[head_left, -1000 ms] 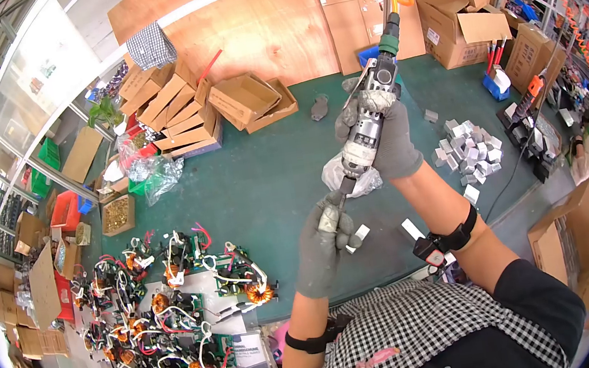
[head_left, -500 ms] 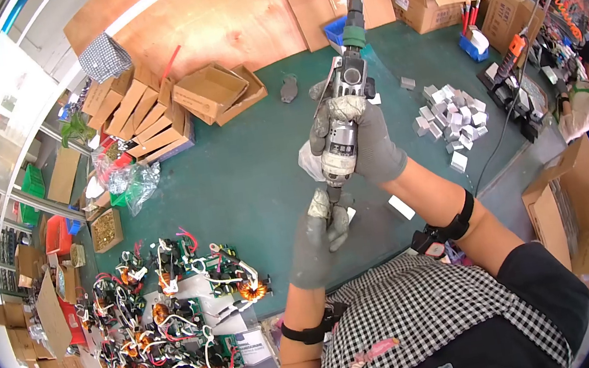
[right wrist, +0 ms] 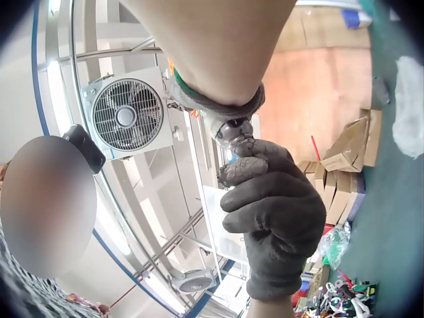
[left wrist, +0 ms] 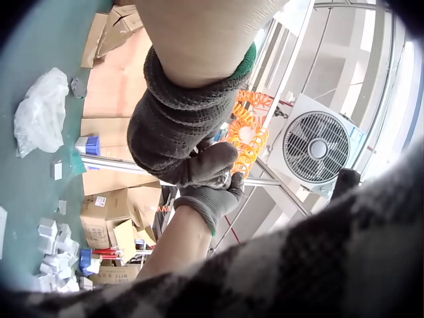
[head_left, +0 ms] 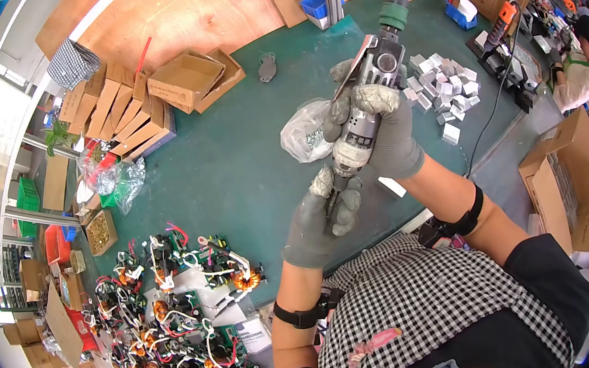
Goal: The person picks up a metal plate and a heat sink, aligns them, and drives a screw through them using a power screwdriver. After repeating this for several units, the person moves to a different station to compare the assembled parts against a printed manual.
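Observation:
An air screwdriver [head_left: 355,143] with a grey metal body is held slanted over the table, its green-collared hose end up and its tip down toward the left hand. My gloved right hand [head_left: 393,134] grips it round the upper body. The gloved left hand [head_left: 312,220] holds its lower end, with thumb and curled fingers around the dark bit [head_left: 334,203]. In the right wrist view the left hand's fingers [right wrist: 265,205] are curled; the tip is hidden behind them. A clear plastic bag [head_left: 305,132] of small parts lies just beyond the hands.
Finned metal blocks [head_left: 445,86] are heaped at the right. Wired circuit boards [head_left: 172,327] crowd the near left. Cardboard trays [head_left: 188,82] stand at the back left, a blue bin [head_left: 314,6] by the metal post. Another person [head_left: 581,72] is at the far right.
The head view has shifted, so the table's back edge sits higher. The screwdriver has tilted further to the right at its top. Both hands stay on it, and the plastic bag shows more fully.

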Demonstrator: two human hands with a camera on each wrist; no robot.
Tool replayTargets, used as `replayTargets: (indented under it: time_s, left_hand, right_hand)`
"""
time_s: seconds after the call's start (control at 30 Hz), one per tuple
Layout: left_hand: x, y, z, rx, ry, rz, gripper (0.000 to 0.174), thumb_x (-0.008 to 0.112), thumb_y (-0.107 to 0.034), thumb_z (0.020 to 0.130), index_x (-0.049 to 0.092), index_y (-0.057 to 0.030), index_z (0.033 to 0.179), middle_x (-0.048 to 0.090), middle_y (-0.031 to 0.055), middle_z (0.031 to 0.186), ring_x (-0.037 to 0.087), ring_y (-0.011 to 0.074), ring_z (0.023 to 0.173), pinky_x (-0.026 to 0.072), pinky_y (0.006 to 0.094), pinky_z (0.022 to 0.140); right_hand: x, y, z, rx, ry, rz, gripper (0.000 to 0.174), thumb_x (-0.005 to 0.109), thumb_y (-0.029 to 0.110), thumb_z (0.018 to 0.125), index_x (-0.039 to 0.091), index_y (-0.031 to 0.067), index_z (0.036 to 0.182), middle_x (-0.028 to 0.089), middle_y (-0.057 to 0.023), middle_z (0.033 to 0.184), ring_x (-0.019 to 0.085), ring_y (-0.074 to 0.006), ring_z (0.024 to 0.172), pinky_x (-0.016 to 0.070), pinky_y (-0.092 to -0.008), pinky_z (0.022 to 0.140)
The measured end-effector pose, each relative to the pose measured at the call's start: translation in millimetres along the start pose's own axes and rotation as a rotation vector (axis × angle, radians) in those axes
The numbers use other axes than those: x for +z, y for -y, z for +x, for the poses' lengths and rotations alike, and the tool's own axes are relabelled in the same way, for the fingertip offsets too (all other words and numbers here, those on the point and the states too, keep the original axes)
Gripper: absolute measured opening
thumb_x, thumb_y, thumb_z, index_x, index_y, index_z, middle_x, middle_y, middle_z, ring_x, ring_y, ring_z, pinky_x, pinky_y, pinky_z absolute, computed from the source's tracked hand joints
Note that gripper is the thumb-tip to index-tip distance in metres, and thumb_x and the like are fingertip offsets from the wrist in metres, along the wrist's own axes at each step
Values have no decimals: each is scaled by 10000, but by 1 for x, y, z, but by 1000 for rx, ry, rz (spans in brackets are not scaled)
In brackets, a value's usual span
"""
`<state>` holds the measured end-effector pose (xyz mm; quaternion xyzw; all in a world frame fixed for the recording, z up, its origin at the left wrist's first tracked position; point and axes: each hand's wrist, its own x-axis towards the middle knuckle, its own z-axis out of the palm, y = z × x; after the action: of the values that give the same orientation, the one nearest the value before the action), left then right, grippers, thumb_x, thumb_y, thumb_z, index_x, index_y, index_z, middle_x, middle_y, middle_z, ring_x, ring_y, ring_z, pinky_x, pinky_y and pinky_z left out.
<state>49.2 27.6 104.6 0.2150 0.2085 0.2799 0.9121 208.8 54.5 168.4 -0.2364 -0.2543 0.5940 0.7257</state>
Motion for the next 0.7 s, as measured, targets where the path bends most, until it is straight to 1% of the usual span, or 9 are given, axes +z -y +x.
replayTargets:
  time_s: [0.13, 0.17, 0.2, 0.33, 0.43, 0.53, 0.63, 0.67, 0.7]
  left_hand:
    - [12, -1, 5, -55, -55, 32, 528, 500, -508, 940, 576, -4, 1080, 598, 17, 754, 477, 46, 522, 316, 170, 399]
    - [13, 1, 6, -59, -27, 7, 528, 505, -514, 935, 576, -11, 1079, 600, 15, 767, 483, 48, 529, 322, 173, 401]
    - [13, 4, 8, -62, 2, -18, 527, 510, -520, 931, 577, -18, 1078, 601, 14, 781, 489, 50, 536, 328, 176, 402]
    - [10, 7, 16, -93, 90, -31, 536, 484, -554, 930, 577, -48, 1080, 607, 7, 809, 494, 60, 537, 350, 188, 413]
    - [45, 14, 23, -68, -398, -8, 550, 413, -583, 940, 575, -66, 1033, 604, 32, 782, 451, 83, 466, 310, 205, 337]
    - [53, 15, 28, -77, -444, 52, 596, 377, -631, 928, 566, -78, 1043, 595, 22, 766, 479, 89, 476, 336, 214, 349]
    - [32, 30, 20, -147, -81, 257, 622, 366, -646, 923, 556, -67, 1045, 601, 22, 784, 514, 103, 487, 369, 227, 357]
    - [24, 31, 22, -202, 130, 251, 573, 420, -589, 937, 542, -44, 1068, 598, 19, 806, 549, 101, 574, 442, 231, 458]
    - [17, 42, 24, -204, 120, 303, 548, 446, -559, 940, 542, -35, 1068, 596, 20, 813, 551, 100, 606, 453, 234, 498]
  right_hand:
    - [-4, 9, -2, -41, -27, -26, 424, 608, 177, 741, 516, -12, 1110, 591, -91, 688, 590, -229, 553, 500, -334, 504]
    - [-5, 12, -3, -37, -35, -38, 426, 609, 180, 741, 516, -12, 1109, 590, -90, 688, 590, -229, 554, 500, -332, 505]
    - [-8, 15, -3, -26, -3, -34, 344, 569, 156, 805, 485, 23, 1111, 588, -82, 709, 614, -191, 588, 505, -299, 514]
    - [-16, 15, -4, -13, -41, 40, 344, 584, 115, 787, 491, -2, 1097, 581, -89, 690, 608, -196, 556, 503, -305, 512]
    - [-19, 12, -12, -8, -55, -38, 326, 598, 72, 779, 507, 5, 1085, 594, -89, 705, 609, -195, 557, 506, -304, 515]
    - [-25, 24, -13, 28, -6, -1, 313, 606, 41, 779, 525, 10, 1080, 618, -93, 769, 620, -189, 590, 516, -313, 547]
    - [-34, 46, -17, 129, 91, -109, 342, 627, 59, 766, 518, 12, 1088, 613, -82, 832, 634, -179, 699, 540, -321, 634]
    - [-40, 52, -16, 99, 145, -127, 370, 641, 64, 754, 515, 17, 1098, 611, -86, 858, 632, -180, 719, 541, -323, 632]
    - [-46, 57, -16, 69, 192, -146, 397, 655, 69, 741, 512, 22, 1109, 609, -89, 883, 630, -182, 738, 541, -324, 630]
